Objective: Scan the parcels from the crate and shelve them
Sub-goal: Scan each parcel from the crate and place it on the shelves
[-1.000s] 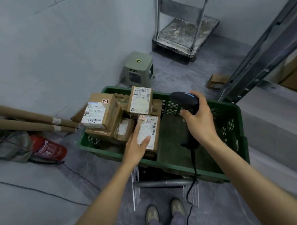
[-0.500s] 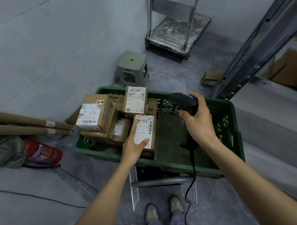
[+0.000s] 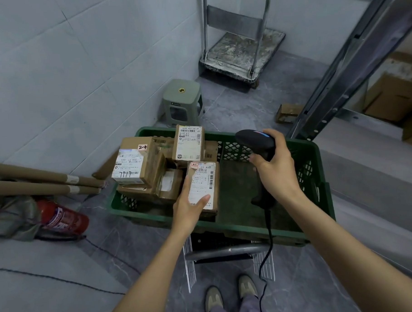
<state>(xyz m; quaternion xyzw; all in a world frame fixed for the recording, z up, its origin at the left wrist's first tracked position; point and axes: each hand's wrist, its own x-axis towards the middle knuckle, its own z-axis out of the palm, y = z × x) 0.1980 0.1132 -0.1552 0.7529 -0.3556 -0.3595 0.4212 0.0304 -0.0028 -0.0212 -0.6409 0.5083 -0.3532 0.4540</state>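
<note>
Left hand [image 3: 191, 210] curled round labelled parcel [image 3: 203, 177], right hand [image 3: 277, 169] curled round scanner [image 3: 254, 142].

Your view is evenly lit in cool, dim light; shadows fall soft. Wide-angle distortion bows the shelf upright [image 3: 352, 62] at your right edge; the centre is sharp.

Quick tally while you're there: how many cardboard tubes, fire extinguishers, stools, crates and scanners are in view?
Cardboard tubes: 2
Fire extinguisher: 1
Stool: 1
Green crate: 1
Barcode scanner: 1
Total: 6
</note>
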